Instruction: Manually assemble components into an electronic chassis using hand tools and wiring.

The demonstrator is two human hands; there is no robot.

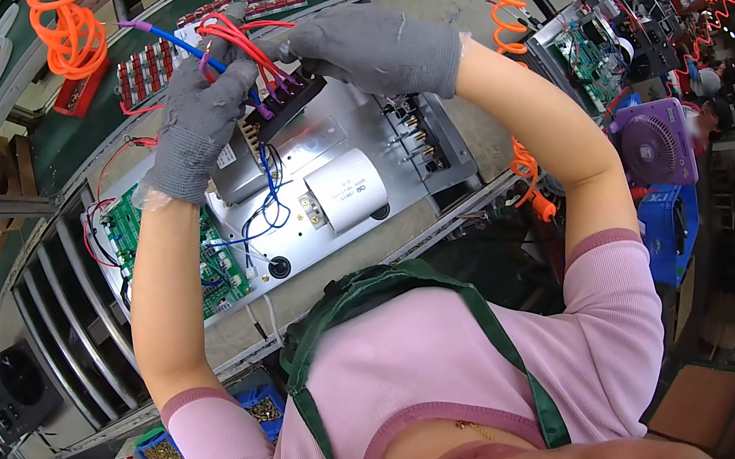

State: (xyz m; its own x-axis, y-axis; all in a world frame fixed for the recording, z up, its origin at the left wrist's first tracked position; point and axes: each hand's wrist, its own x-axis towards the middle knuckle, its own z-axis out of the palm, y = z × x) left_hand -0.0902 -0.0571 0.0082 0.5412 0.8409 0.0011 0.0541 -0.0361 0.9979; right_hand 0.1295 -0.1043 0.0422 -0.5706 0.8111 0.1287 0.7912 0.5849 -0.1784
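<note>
In grey gloves, both my hands work at a bundle of red wires [251,47] with purple ends, at the far side of a metal chassis [276,235]. The purple ends meet a black terminal block [296,105]. My left hand [199,121] is closed around the wires, a blue wire [186,44] with purple sleeves among them. From the right, my right hand [376,48] has its fingers curled against the red wires and the block; whatever its fingertips pinch is hidden. A white cylindrical capacitor [347,191] and thin blue leads [272,192] lie on the chassis nearer me.
A green circuit board [214,255] is at the chassis's left. Metal rollers [74,303] run further left. Orange coiled hoses [72,45] hang at both sides. Red-and-silver parts [147,72] line the green belt beyond. A purple fan [655,144] stands at the right.
</note>
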